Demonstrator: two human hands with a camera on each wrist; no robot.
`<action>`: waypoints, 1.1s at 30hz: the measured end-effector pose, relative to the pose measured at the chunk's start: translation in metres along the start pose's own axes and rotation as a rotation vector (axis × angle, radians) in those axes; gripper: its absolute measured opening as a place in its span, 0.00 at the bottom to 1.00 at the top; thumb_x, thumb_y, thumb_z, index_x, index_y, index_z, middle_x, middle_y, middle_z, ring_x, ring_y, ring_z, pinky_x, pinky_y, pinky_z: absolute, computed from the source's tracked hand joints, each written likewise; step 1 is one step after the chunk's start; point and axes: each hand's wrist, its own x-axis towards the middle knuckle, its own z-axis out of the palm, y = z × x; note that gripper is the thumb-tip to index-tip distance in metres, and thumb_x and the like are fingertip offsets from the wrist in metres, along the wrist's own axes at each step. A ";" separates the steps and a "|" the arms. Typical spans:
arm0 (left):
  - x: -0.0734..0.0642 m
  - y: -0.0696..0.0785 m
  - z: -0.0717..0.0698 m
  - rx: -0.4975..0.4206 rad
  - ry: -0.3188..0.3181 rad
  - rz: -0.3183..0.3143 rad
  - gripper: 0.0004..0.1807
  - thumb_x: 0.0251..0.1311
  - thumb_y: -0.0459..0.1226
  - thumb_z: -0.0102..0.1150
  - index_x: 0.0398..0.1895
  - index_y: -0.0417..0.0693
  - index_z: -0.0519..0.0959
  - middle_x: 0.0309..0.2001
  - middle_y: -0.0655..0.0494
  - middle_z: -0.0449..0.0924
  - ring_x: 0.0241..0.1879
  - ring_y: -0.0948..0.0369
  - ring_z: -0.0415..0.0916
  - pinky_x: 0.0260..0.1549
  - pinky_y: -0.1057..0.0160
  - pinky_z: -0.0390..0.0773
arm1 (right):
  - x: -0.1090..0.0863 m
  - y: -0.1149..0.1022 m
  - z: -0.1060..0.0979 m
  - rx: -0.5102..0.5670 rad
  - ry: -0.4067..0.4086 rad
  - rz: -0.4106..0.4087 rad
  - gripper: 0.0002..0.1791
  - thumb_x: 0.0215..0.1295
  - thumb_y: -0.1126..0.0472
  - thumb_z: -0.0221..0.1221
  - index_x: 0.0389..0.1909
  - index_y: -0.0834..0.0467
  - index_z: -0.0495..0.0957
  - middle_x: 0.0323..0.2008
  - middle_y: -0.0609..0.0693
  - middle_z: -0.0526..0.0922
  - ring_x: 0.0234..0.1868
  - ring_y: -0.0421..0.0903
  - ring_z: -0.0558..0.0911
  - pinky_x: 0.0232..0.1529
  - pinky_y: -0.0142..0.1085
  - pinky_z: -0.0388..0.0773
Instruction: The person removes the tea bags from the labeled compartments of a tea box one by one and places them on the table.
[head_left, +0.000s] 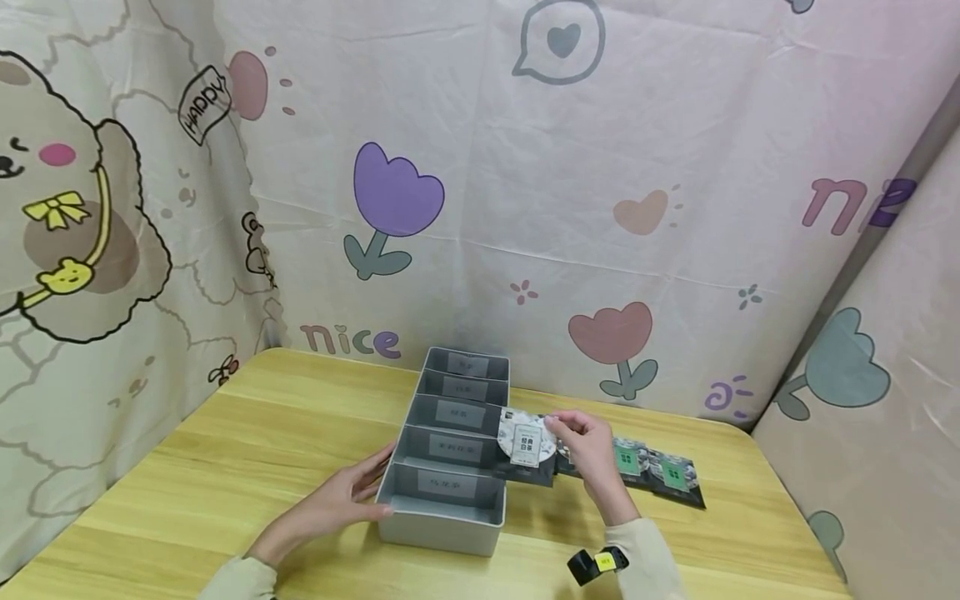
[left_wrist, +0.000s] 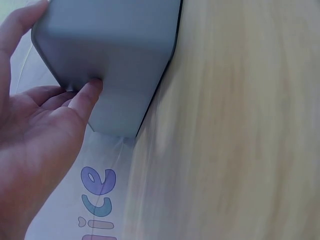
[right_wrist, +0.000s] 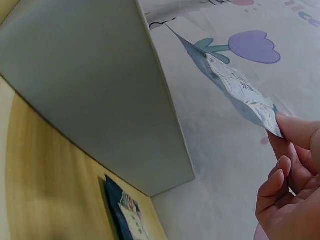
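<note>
My right hand (head_left: 588,446) pinches one corner of a flat tea sachet (head_left: 527,447), black with a round white floral print and a pale label. The sachet is raised at the right rim of a long grey divided box (head_left: 442,533), overlapping that rim in the head view. In the right wrist view, thumb and fingers grip the sachet (right_wrist: 240,92), which slants beside the box's outer wall (right_wrist: 100,95). My left hand (head_left: 337,500) rests against the box's left side, thumb at the front corner. Its fingers touch the outer wall (left_wrist: 130,70) in the left wrist view.
Several dark tea sachets with green labels (head_left: 675,477) lie overlapping on the wooden table (head_left: 750,533), right of the box. Each box compartment bears a pale label (head_left: 447,483) on its inner wall. A printed cloth (head_left: 480,275) hangs behind the table.
</note>
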 end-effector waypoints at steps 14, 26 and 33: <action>0.002 0.001 -0.001 -0.024 -0.015 0.021 0.45 0.63 0.29 0.59 0.74 0.29 0.40 0.72 0.28 0.37 0.69 0.33 0.40 0.60 0.77 0.61 | -0.007 0.014 -0.014 -0.002 -0.049 0.018 0.11 0.64 0.63 0.63 0.43 0.65 0.83 0.34 0.52 0.81 0.37 0.46 0.76 0.39 0.40 0.77; 0.001 0.002 0.000 -0.044 -0.019 -0.006 0.45 0.64 0.29 0.58 0.74 0.31 0.39 0.73 0.30 0.36 0.69 0.34 0.39 0.60 0.78 0.61 | -0.013 0.024 -0.019 -0.062 -0.100 0.055 0.14 0.62 0.62 0.64 0.46 0.65 0.83 0.38 0.51 0.83 0.37 0.43 0.78 0.38 0.40 0.78; 0.000 0.002 0.000 -0.040 -0.017 -0.014 0.46 0.63 0.29 0.59 0.74 0.31 0.40 0.73 0.29 0.36 0.69 0.34 0.40 0.59 0.78 0.61 | -0.015 0.032 -0.021 -0.106 -0.129 0.078 0.11 0.61 0.64 0.64 0.42 0.65 0.84 0.36 0.51 0.84 0.36 0.44 0.77 0.36 0.39 0.77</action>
